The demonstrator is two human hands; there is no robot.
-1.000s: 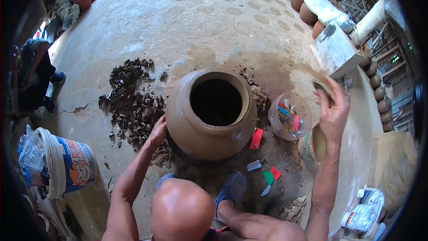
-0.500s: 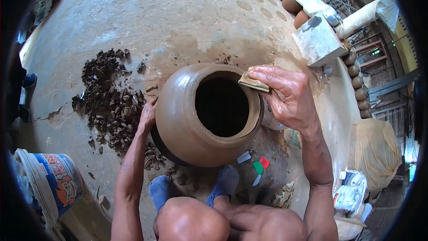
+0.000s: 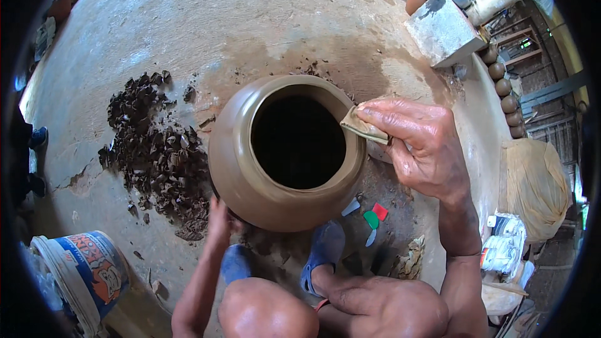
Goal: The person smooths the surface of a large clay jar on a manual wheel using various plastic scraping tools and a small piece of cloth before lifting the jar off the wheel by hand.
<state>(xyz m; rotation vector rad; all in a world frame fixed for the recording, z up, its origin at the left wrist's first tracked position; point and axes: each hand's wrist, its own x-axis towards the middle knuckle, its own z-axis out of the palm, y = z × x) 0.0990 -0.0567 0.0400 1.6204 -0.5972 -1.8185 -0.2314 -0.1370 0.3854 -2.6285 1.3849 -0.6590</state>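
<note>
Left hand point(image 3: 220, 220) shifted toward the near side of the pot point(image 3: 282, 208), fingers spread, contact unclear. Right hand point(image 3: 435, 151) pinched a folded cloth point(image 3: 363, 128); the pot lay left of this grip, leaving cloth the apparent working contact.

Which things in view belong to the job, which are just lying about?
In the job:
clay pot
folded tan cloth, held in the right hand by the rim

Lying about, apparently:
dark chunks
labelled bucket
pale block
red piece and green piece, untouched, possibly tools
</note>
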